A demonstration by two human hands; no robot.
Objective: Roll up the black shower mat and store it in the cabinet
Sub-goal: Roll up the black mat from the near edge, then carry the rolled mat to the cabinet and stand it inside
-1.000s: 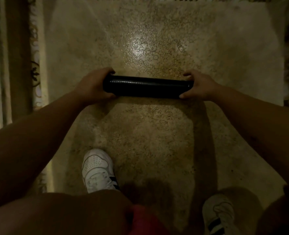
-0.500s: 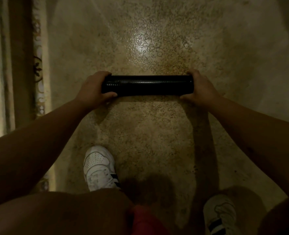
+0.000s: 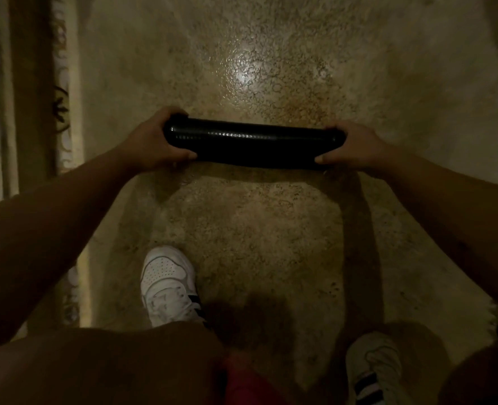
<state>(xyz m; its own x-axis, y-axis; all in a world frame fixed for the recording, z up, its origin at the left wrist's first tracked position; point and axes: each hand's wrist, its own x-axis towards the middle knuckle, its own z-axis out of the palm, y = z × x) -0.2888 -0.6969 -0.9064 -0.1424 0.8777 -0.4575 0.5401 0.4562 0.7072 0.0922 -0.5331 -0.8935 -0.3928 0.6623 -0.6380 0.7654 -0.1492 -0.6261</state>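
Speckled beige floor [image 3: 271, 229], two white sneakers [image 3: 168, 287] standing on it

The rolled black mat [image 3: 253, 143] looks glossy and finely ribbed, over a speckled, shiny stone-like floor [image 3: 271, 229].

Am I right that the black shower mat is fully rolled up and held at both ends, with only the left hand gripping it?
Not quite. The head view shows the rolled black shower mat held at both ends by two hands: the left hand grips one end and the right hand grips the other.
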